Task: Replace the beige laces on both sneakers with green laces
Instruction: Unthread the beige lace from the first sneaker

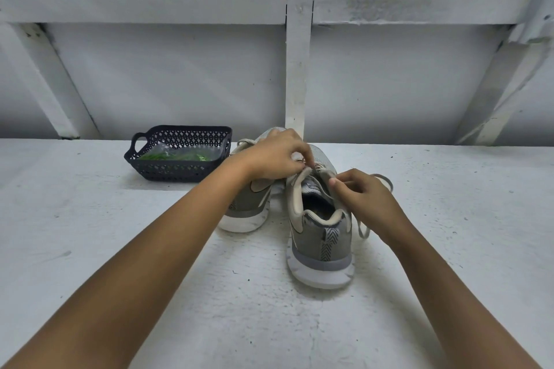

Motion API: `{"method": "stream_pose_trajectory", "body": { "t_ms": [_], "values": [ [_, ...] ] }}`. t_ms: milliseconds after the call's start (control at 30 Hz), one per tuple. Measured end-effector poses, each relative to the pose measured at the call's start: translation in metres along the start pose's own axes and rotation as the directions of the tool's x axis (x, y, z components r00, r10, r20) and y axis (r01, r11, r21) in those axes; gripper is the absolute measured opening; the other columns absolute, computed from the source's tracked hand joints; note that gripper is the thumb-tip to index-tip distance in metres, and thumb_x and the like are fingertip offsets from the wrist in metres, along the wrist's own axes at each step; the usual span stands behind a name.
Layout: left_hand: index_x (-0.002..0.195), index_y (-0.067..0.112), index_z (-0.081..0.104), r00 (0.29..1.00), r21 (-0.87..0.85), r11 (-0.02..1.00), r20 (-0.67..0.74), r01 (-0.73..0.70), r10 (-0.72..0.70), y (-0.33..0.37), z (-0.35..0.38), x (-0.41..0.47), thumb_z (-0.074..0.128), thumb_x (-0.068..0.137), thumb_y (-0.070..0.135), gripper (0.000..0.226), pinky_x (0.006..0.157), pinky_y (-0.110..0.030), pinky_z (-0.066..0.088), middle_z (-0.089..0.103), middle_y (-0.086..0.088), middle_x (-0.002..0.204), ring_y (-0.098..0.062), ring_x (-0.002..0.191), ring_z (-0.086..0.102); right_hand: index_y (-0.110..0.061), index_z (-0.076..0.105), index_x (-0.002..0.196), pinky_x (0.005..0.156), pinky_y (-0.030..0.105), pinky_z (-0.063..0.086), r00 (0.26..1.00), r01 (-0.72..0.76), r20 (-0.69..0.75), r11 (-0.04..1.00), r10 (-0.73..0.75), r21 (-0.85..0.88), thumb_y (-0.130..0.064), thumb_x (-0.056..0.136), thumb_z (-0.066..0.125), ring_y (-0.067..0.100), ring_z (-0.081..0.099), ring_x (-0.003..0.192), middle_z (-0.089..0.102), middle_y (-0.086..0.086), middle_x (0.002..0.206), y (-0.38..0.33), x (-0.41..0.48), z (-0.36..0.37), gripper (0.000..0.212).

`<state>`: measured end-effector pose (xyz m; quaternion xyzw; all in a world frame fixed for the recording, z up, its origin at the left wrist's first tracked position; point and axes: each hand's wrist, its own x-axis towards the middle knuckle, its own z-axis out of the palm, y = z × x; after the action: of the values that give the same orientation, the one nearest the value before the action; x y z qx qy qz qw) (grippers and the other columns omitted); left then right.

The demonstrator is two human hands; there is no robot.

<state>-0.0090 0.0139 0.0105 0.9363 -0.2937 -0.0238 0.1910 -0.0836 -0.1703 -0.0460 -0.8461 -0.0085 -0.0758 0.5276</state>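
Two grey sneakers with white soles stand heel-toward-me on a white surface. The right sneaker (322, 237) is nearer; the left sneaker (248, 210) is partly hidden behind my left forearm. My left hand (275, 156) pinches the beige lace (295, 192) at the top of the right sneaker's tongue. My right hand (364, 198) pinches the right edge of that sneaker's opening, where another stretch of beige lace loops out to the right. Green laces (177, 156) in clear wrapping lie inside a dark basket.
The dark perforated basket (180, 171) with a handle stands at the back left of the white surface (120, 249). Behind the shoes rises a white wall with a vertical post (298, 69) and slanted braces.
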Motion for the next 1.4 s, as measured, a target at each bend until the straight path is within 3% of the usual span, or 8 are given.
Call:
{"method": "stream_pose_trajectory", "body": {
  "t_ms": [100,367,567,800,1000,1100,1267,1400],
  "values": [
    [0.098,0.029,0.071,0.992,0.144,0.989,-0.116,-0.026,0.043,-0.003,0.003,-0.006,0.06,0.089,0.033,0.015,0.094,-0.033,0.023,0.05,0.005,0.122,-0.018,0.118,0.034,-0.031,0.063,0.084,0.076,0.028,0.052,1.0,0.001,-0.002,1.0,-0.001,-0.002,-0.037,0.088,0.061,0.006,0.065,0.084,0.069,-0.011,0.087,0.0,0.0,0.0,0.008],
    [0.105,0.026,0.069,0.98,0.319,0.947,-0.169,-0.047,0.106,-0.013,0.005,-0.007,0.057,0.092,0.033,0.019,0.093,-0.036,0.027,0.049,0.003,0.122,-0.021,0.119,0.035,-0.033,0.063,0.082,0.072,0.028,0.053,1.0,0.001,-0.011,1.0,-0.001,-0.012,-0.038,0.088,0.061,0.006,0.065,0.083,0.067,-0.014,0.084,0.0,-0.001,0.0,0.008],
    [0.112,0.031,0.064,0.929,0.588,0.808,-0.276,-0.04,0.247,-0.019,0.006,-0.011,0.046,0.095,0.03,0.025,0.085,-0.036,0.031,0.048,0.0,0.126,-0.023,0.117,0.041,-0.031,0.064,0.084,0.069,0.038,0.056,1.0,-0.009,-0.015,1.0,0.009,-0.01,-0.039,0.088,0.061,0.012,0.068,0.079,0.069,-0.012,0.086,-0.002,-0.003,0.0,0.009],
    [0.11,0.026,0.067,0.957,0.461,0.874,-0.149,-0.154,0.247,-0.018,0.004,-0.01,0.053,0.093,0.038,0.026,0.096,-0.036,0.03,0.052,0.002,0.123,-0.019,0.124,0.037,-0.031,0.064,0.084,0.067,0.035,0.055,1.0,-0.012,-0.017,1.0,0.012,-0.017,-0.04,0.088,0.061,0.011,0.067,0.079,0.068,-0.014,0.084,-0.001,-0.003,0.001,0.01],
    [0.105,0.02,0.066,0.938,0.165,0.986,-0.346,0.031,0.028,-0.022,0.002,-0.012,0.054,0.094,0.029,0.02,0.095,-0.042,0.038,0.053,0.0,0.115,-0.022,0.115,0.045,-0.033,0.064,0.082,0.063,0.021,0.044,1.0,-0.014,-0.02,1.0,0.014,-0.008,-0.039,0.088,0.061,0.002,0.064,0.08,0.068,-0.014,0.085,0.0,-0.002,0.001,0.009],
    [0.112,0.026,0.064,0.954,0.151,0.987,-0.283,-0.061,0.102,-0.019,0.008,-0.016,0.054,0.089,0.019,0.026,0.1,-0.039,0.032,0.049,0.001,0.122,-0.018,0.121,0.038,-0.033,0.064,0.082,0.063,0.021,0.044,1.0,-0.018,-0.017,1.0,0.018,-0.01,-0.041,0.088,0.061,0.001,0.063,0.08,0.068,-0.015,0.085,0.0,-0.002,0.001,0.009],
    [0.105,0.021,0.067,0.964,0.284,0.958,-0.24,-0.039,0.11,-0.017,0.013,-0.014,0.056,0.092,0.035,0.022,0.097,-0.037,0.029,0.053,0.002,0.12,-0.018,0.123,0.038,-0.032,0.064,0.083,0.063,0.021,0.043,1.0,-0.018,-0.024,1.0,0.018,-0.006,-0.04,0.088,0.061,0.001,0.064,0.08,0.069,-0.014,0.085,0.0,-0.003,0.001,0.009],
    [0.1,0.015,0.065,0.91,-0.033,0.995,-0.404,0.09,-0.096,-0.019,0.008,-0.01,0.052,0.095,0.025,0.018,0.09,-0.029,0.037,0.058,-0.005,0.113,-0.021,0.108,0.049,-0.031,0.064,0.084,0.069,0.024,0.048,1.0,-0.016,-0.013,1.0,0.016,0.008,-0.038,0.088,0.061,0.005,0.065,0.082,0.069,-0.011,0.087,0.0,-0.003,0.0,0.01]
  ]
}}
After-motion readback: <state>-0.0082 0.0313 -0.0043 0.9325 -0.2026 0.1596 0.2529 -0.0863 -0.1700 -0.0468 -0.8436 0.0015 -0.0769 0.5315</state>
